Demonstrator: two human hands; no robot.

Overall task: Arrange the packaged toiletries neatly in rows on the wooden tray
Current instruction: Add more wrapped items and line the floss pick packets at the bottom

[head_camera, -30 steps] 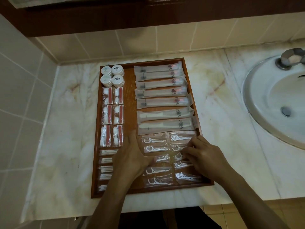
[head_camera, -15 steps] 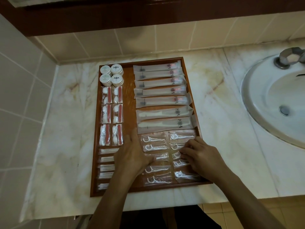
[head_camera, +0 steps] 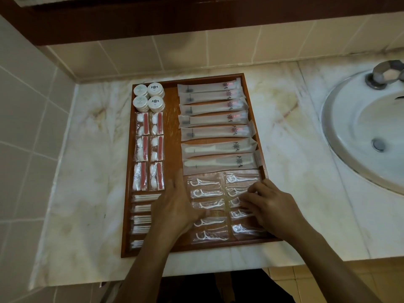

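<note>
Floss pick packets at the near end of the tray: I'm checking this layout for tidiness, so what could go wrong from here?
1. The right hand has its fingers curled on the right column of floss pick packets; a nudge could skew those overlapping clear wrappers.
2. The left hand lies flat beside the left-column floss pick packets; sliding it could drag them, or the cotton swab packets beside it, out of line.
3. The wooden tray sits near the counter edge, so pressing there might shift it.
</note>
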